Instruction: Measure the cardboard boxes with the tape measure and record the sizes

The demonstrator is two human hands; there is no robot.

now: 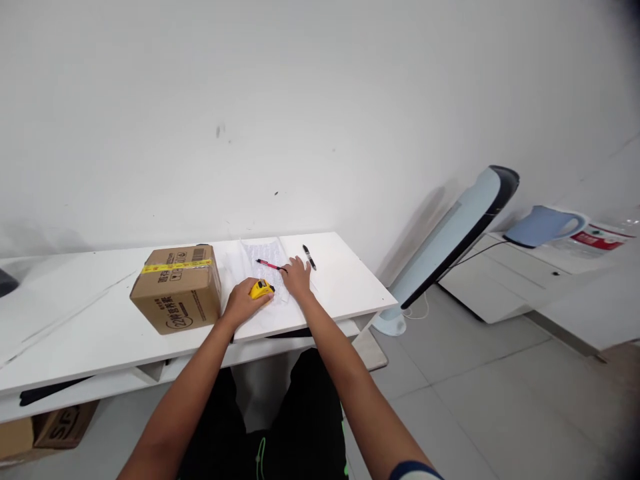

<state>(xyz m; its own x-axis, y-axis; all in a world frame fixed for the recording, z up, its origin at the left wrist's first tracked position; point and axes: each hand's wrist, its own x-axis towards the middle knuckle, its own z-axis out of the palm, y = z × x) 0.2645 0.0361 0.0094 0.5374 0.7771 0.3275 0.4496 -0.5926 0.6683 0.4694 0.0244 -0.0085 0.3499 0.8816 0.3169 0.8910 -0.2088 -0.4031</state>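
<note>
My left hand (242, 304) is closed around a yellow tape measure (261, 289), low over the white table near its front edge. My right hand (298, 278) rests on the right edge of a printed paper sheet (270, 253). Its fingertips are on the dark end of a red pen (269, 265), which points away to the left across the sheet. A black pen (309, 257) lies just beyond the right hand, apart from it. To the left of my left hand stands a taped cardboard box (175, 293).
The white table (85, 320) runs along the wall and ends at the right. A tall pale-blue appliance (450, 227) stands beyond that end. Further right, a blue jug (543, 225) sits on a white cabinet (505, 273). Another carton (65, 427) lies below the table.
</note>
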